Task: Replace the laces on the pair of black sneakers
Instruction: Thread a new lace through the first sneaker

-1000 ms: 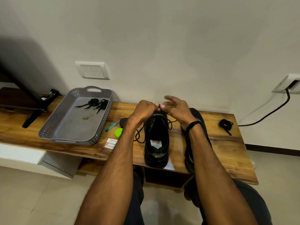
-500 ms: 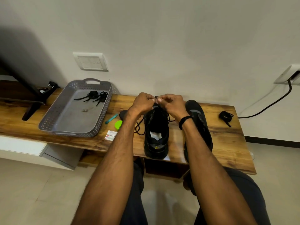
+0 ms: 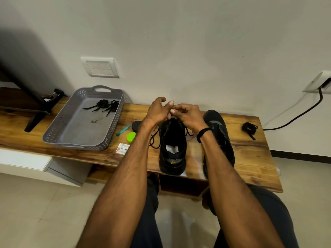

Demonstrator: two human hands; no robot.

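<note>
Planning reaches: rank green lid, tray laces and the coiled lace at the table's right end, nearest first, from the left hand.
1. Green lid, left of the left hand, by the forearm.
2. Tray laces, farther left.
3. Coiled lace, far right.

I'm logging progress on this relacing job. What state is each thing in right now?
Middle sneaker: upright on bench, heel toward person, lace ends trailing loose.
Second sneaker: on bench, partly hidden behind right arm, no hand on it.
Left hand: fingers curled over middle sneaker's far end; grip unclear.
Right hand: likewise, fingertips meeting the left's.
Grey tray: holds two bundled laces.
Coiled lace: on bench's right end, untouched.
</note>
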